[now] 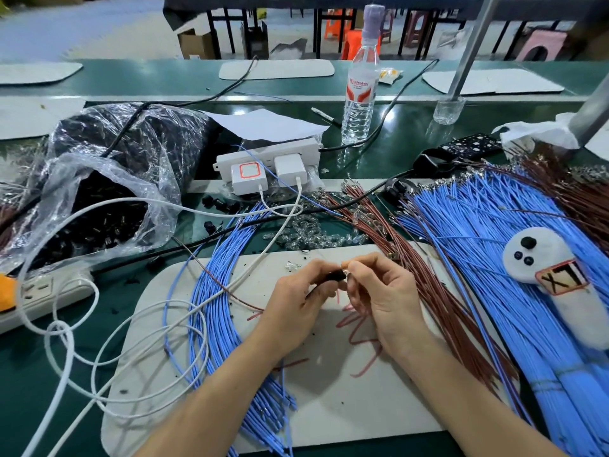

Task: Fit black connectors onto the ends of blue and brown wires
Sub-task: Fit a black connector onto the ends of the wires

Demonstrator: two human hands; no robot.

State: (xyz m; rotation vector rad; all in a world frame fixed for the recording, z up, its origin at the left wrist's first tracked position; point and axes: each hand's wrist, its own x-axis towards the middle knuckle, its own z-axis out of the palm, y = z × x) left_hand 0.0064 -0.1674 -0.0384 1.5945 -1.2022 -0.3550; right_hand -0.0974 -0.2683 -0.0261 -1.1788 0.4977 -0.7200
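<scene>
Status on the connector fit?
Left hand grips black connector. Right hand pinches its other end; wire tip too small to tell. Blue wires left, brown wires right; nothing blocking.

Green bench; white mat, blue wires, bottle

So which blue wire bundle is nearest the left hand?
The curved blue bundle along the mat's left side; the other bundle fans out far right.
</scene>
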